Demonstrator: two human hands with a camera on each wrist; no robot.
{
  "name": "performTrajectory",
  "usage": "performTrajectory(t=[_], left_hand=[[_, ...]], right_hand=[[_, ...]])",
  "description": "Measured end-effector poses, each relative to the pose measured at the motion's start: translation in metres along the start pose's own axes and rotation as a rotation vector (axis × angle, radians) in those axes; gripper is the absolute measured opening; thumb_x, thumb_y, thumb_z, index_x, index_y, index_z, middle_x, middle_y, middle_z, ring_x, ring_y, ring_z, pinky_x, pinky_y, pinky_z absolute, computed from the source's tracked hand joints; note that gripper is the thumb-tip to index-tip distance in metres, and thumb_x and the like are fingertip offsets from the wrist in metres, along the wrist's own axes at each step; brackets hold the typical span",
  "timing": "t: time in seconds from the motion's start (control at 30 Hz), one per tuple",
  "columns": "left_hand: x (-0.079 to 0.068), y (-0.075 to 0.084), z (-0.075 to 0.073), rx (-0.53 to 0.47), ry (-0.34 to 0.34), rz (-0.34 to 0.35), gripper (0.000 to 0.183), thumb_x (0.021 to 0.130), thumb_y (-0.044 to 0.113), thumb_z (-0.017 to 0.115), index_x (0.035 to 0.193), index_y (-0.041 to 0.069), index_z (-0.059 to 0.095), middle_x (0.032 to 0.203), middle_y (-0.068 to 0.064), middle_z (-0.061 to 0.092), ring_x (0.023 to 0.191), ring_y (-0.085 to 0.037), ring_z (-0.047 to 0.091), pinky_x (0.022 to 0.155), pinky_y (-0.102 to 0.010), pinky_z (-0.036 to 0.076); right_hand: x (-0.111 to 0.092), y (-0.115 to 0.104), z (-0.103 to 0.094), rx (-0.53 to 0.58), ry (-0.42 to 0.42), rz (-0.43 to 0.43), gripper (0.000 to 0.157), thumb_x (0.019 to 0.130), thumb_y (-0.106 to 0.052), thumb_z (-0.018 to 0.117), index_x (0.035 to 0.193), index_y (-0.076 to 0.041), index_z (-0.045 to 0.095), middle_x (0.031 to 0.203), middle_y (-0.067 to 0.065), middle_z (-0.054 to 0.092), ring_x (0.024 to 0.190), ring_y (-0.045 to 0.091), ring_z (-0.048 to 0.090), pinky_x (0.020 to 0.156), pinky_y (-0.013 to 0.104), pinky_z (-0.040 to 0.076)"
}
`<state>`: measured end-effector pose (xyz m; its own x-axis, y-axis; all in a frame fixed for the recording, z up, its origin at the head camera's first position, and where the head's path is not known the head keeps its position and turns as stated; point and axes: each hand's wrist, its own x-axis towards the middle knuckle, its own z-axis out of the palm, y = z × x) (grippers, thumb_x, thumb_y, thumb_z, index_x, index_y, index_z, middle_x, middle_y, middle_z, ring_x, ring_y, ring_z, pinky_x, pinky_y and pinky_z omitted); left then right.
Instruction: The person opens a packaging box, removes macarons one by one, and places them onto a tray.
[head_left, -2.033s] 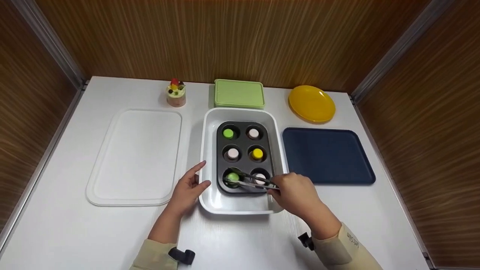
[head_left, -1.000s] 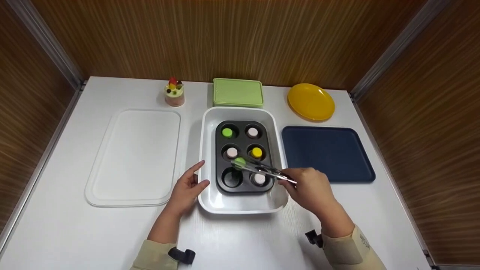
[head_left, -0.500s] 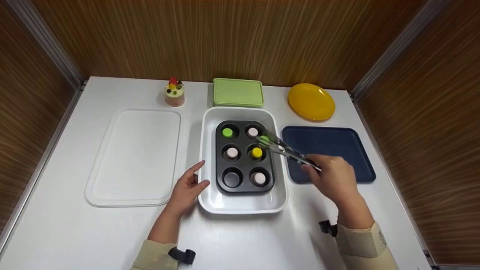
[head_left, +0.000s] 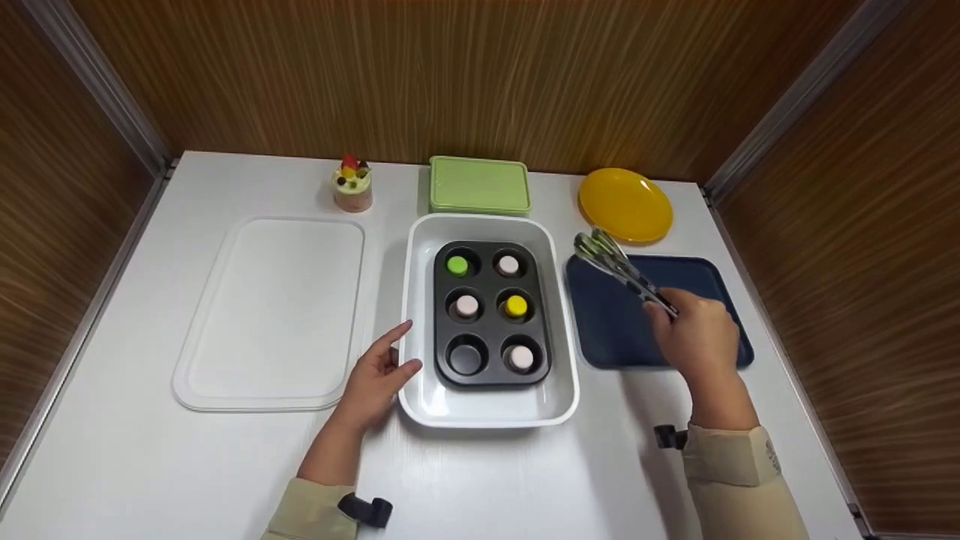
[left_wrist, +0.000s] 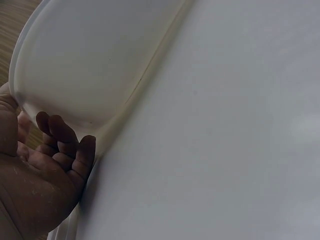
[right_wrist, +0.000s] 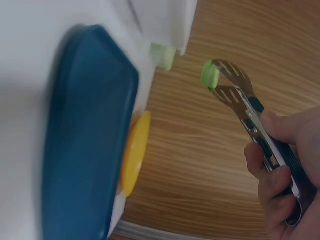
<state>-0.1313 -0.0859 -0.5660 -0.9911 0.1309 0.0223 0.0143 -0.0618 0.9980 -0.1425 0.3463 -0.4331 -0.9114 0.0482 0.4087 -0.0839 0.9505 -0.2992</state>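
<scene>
My right hand (head_left: 697,337) grips metal tongs (head_left: 636,281) over the navy tray. Clamped at the tips of the tongs, a green macaron (right_wrist: 210,75) shows plainly in the right wrist view. My left hand (head_left: 375,381) holds the left rim of a deep white basin (head_left: 487,411), thumb over the edge and fingers curled against the outer wall. Inside the basin lies a dark muffin tin (head_left: 491,330). Its front-left cup (head_left: 466,360) is bare; the other cups hold a green macaron (head_left: 457,265), a yellow macaron (head_left: 515,305) and 3 pale pink ones (head_left: 520,358).
The navy tray (head_left: 622,341) lies right of the basin, with a yellow plate (head_left: 625,202) behind it. A light green lidded box (head_left: 480,185) stands behind the basin. Further left are a dessert cup (head_left: 352,187) and a flat white lid (head_left: 274,315). Wood-grain panels (head_left: 480,82) enclose the table.
The tongs have lifted the green macaron from the front-left cup and carried it right, past the basin's rim, to above the navy tray. The left hand stays at the rim.
</scene>
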Motion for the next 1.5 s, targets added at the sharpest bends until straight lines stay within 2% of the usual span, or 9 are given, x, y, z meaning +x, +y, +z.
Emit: performTrajectory(t=[0.17,0.33,0.6,1.0,1.23,1.5], left_hand=[[0.0,0.001,0.0,-0.016,-0.004,-0.011,0.062,0.093,-0.007,0.074,0.151,-0.003,0.052,0.078,-0.004,0.048,0.068,-0.011,0.043,0.064,-0.021,0.038],[-0.001,0.002,0.0,-0.035,-0.009,-0.036,0.063,0.094,-0.008,0.073,0.153,-0.003,0.051,0.083,-0.008,0.057,0.073,-0.013,0.051,0.068,-0.022,0.043],[0.0,0.002,0.0,-0.017,0.002,-0.05,0.062,0.094,-0.007,0.073,0.153,-0.001,0.053,0.084,-0.01,0.058,0.074,-0.014,0.052,0.068,-0.023,0.045],[0.0,0.0,0.0,0.001,0.007,-0.048,0.062,0.094,-0.005,0.075,0.152,0.001,0.054,0.083,-0.008,0.057,0.073,-0.014,0.05,0.067,-0.023,0.043],[-0.001,0.0,0.0,-0.005,-0.002,-0.04,0.062,0.094,-0.006,0.074,0.152,0.0,0.053,0.083,-0.007,0.057,0.072,-0.014,0.051,0.066,-0.022,0.044],[0.0,-0.001,-0.001,-0.018,-0.009,-0.026,0.062,0.094,-0.007,0.074,0.152,-0.002,0.052,0.082,-0.008,0.058,0.072,-0.013,0.052,0.066,-0.022,0.044]], right_hand=[[0.001,0.01,0.008,-0.047,-0.058,0.097,0.022,0.099,-0.02,0.074,0.111,-0.002,0.076,0.098,0.026,0.074,0.082,0.055,0.068,0.066,0.07,0.048],[0.002,0.014,0.016,-0.071,-0.131,0.165,0.023,0.102,-0.022,0.069,0.111,-0.002,0.075,0.095,0.026,0.073,0.079,0.052,0.068,0.064,0.068,0.048],[0.004,0.015,0.032,-0.077,-0.208,0.189,0.025,0.104,-0.021,0.067,0.112,0.002,0.074,0.096,0.028,0.073,0.078,0.047,0.069,0.063,0.064,0.05],[0.003,0.018,0.05,-0.078,-0.245,0.216,0.023,0.103,-0.019,0.067,0.11,0.002,0.074,0.098,0.031,0.072,0.083,0.052,0.07,0.065,0.067,0.05],[0.002,0.019,0.052,-0.046,-0.258,0.231,0.023,0.104,-0.02,0.067,0.11,0.001,0.075,0.099,0.03,0.073,0.084,0.051,0.069,0.069,0.067,0.051],[0.0,0.018,0.044,-0.004,-0.301,0.283,0.03,0.104,-0.025,0.066,0.116,0.002,0.074,0.101,0.027,0.073,0.085,0.046,0.07,0.07,0.061,0.053]])
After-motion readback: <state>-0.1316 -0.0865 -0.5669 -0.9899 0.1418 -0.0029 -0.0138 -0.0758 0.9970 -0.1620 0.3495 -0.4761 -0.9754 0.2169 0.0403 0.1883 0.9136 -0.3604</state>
